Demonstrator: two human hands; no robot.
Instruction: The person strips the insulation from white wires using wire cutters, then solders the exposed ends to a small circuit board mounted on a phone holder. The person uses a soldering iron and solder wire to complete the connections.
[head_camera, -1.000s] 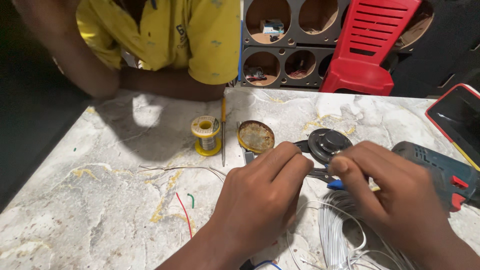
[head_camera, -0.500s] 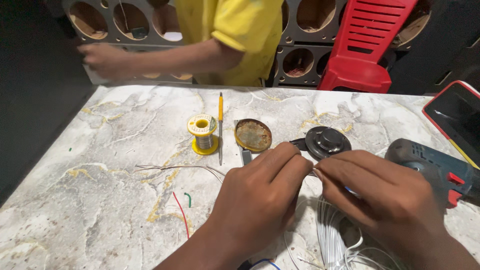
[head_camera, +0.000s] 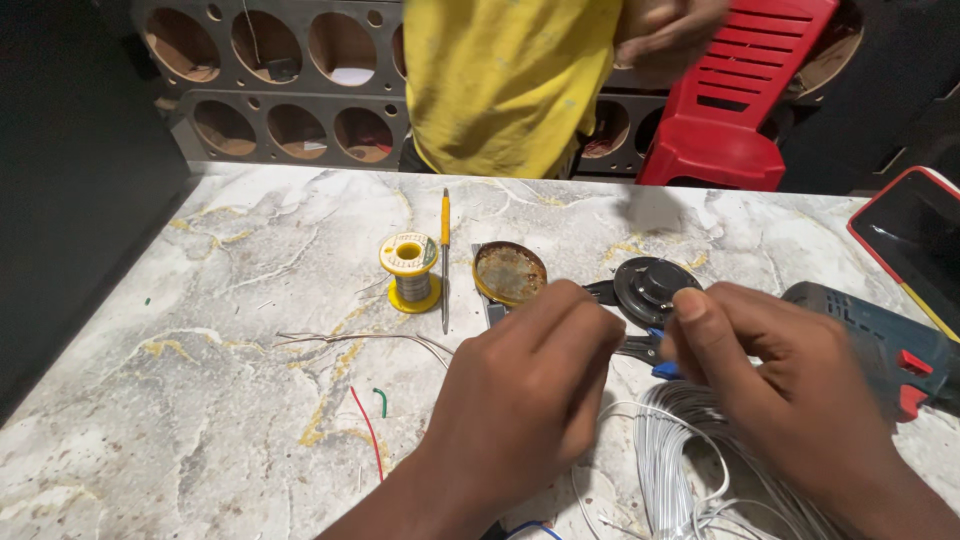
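Hands are seen low in the frame, close together over the marble-patterned worktop (head_camera: 200, 400). The left hand (head_camera: 525, 390), at lower centre, is curled with its fingers bent inward; what is pinched, if anything, cannot be told, since the fingertips are hidden. The right hand (head_camera: 780, 390), at lower right, is likewise closed, thumb raised, and its grasp cannot be made out either. Between the two hands a blue-handled tool (head_camera: 655, 358) is glimpsed. Under the right hand a coil of white wire (head_camera: 680, 450) is spread toward the bottom edge. Just above the hands a black round speaker part (head_camera: 655, 287) is set, with a rusty round tin (head_camera: 510, 272) beside it to the left. Further left a yellow solder spool (head_camera: 410, 270) and a yellow pencil (head_camera: 445, 250) are found. A blue power drill (head_camera: 870, 335) lies at right. A person in a yellow shirt (head_camera: 500, 80) stands at the top.
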